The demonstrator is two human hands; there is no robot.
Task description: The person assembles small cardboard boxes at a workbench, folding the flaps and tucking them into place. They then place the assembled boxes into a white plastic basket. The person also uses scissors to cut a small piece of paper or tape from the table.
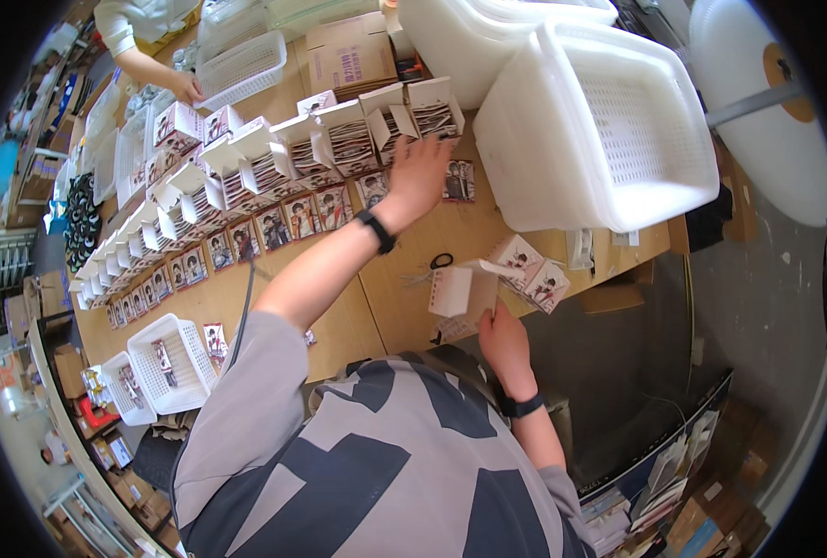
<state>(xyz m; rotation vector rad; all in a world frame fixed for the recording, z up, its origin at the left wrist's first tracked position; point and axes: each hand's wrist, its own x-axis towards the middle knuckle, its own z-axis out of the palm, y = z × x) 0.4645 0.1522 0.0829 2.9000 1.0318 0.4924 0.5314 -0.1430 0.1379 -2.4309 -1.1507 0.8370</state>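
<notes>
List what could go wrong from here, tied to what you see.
The left hand is close to the row of open cartons, so it might tip one or disturb the packet lying in front.
The carton held by the right hand is near the scissors and could catch them.
It might also nudge the illustrated box off the table edge.

A pale wooden worktop (464, 223) carries a long row of open white boxes (250, 146), a line of flat packets (245, 240) beside it, scissors (434, 267), a large white tub (543, 139), small white baskets (199, 358) and a brown carton (348, 60).
</notes>
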